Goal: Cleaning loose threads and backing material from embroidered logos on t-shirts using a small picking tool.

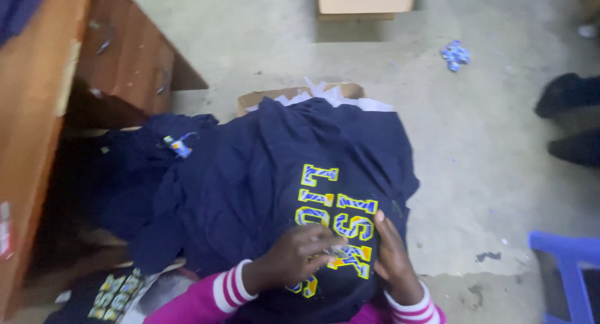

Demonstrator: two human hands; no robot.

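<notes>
I have the navy shirt (269, 192) draped over my lap and the cardboard box (294, 96) at twelve o'clock, both hands apart and flat on its yellow lettering: my left hand (294, 258) pressing the letters, my right hand (390, 258) at three o'clock of it, gripping nothing. The smoothing looks begun, I judge, with folds left towards nine o'clock, where more navy garments (156, 142) crowd beside the wooden cabinet (62, 80); a blue chair (565, 268) stands at four o'clock.

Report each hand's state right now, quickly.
Left hand: fingers bent, pressing on the yellow lettering of the navy garment; no grip visible.
Right hand: open, fingers straight, resting on the garment beside the lettering.
</notes>
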